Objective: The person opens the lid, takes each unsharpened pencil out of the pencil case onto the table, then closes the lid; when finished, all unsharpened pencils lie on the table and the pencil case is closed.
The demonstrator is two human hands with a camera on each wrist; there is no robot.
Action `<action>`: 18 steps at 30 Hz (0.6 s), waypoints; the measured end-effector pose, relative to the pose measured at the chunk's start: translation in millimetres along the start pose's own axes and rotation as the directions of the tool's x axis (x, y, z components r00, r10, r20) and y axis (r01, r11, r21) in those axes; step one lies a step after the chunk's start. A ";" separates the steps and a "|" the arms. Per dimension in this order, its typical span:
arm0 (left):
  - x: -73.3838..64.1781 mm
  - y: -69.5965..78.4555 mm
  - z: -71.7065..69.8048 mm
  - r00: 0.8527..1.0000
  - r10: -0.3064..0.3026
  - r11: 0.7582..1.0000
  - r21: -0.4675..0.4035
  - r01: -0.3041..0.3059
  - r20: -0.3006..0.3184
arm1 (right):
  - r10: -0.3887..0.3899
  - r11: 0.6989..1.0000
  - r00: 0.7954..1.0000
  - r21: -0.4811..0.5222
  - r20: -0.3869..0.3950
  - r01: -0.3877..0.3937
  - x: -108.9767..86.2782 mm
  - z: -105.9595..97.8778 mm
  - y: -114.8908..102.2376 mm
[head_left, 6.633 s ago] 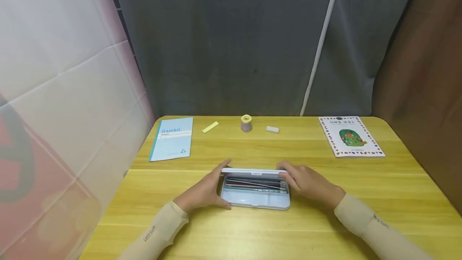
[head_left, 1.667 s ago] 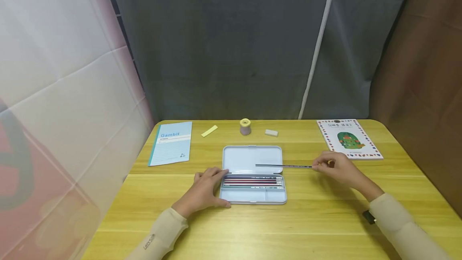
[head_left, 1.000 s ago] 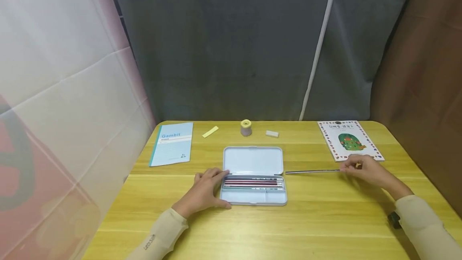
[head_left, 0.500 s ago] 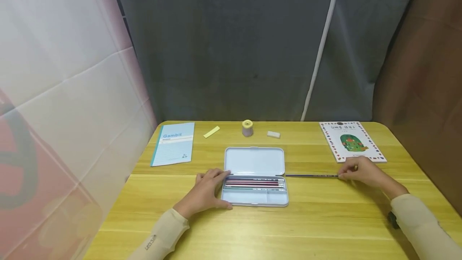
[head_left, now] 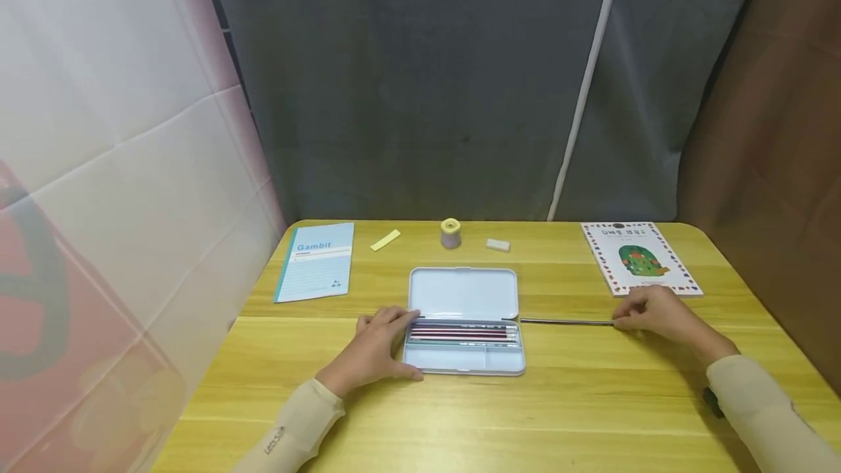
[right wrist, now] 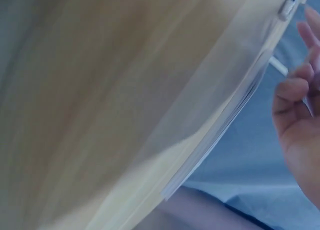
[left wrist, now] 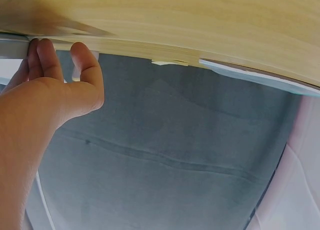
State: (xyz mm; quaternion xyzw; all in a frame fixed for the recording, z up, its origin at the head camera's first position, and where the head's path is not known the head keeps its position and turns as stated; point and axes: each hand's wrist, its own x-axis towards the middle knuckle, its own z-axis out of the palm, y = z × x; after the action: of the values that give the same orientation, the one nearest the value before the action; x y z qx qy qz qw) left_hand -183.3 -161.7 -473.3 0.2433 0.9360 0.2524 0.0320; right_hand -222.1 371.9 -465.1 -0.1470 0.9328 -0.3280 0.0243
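Note:
A white pencil case (head_left: 458, 365) lies open on the table with several pencils (head_left: 460, 334) in its rear compartment. My left hand (head_left: 369, 352) grips its left end, thumb at the front corner and fingers near the hinge. In the left wrist view, the fingers (left wrist: 47, 60) reach the case's grey edge (left wrist: 14, 46). My right hand (head_left: 663, 318) pinches the right end of a dark pencil (head_left: 568, 322), which lies level on the tabletop beside the case. Its far tip points at the case's hinge corner. The right wrist view shows curled fingers (right wrist: 292, 92).
A blue notebook (head_left: 314, 268) lies back left. Along the rear stand a yellow strip (head_left: 385, 240), a small yellow-topped pot (head_left: 450, 233) and a white eraser (head_left: 498, 245). A picture book (head_left: 640, 261) is just behind my right hand. A grey curtain (head_left: 420, 93) closes off the back.
The case's lid has been swung fully back. My right hand has lifted a pencil out, carried it right and lowered it beside the case, where it has turned slightly. My left hand stays at the case.

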 end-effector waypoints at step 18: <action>-0.3 -0.1 0.0 1.000 -0.002 1.000 -0.008 0.002 0.005 | -0.074 0.961 0.997 0.267 0.014 0.067 24.1 80.8 -112.6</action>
State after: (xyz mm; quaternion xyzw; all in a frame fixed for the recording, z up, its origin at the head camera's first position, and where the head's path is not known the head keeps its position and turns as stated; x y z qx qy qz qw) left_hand -183.0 -162.0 -473.4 0.2429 0.9351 0.2555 0.0354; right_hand -204.6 232.6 -457.5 -0.1794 0.8740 -0.4494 0.0431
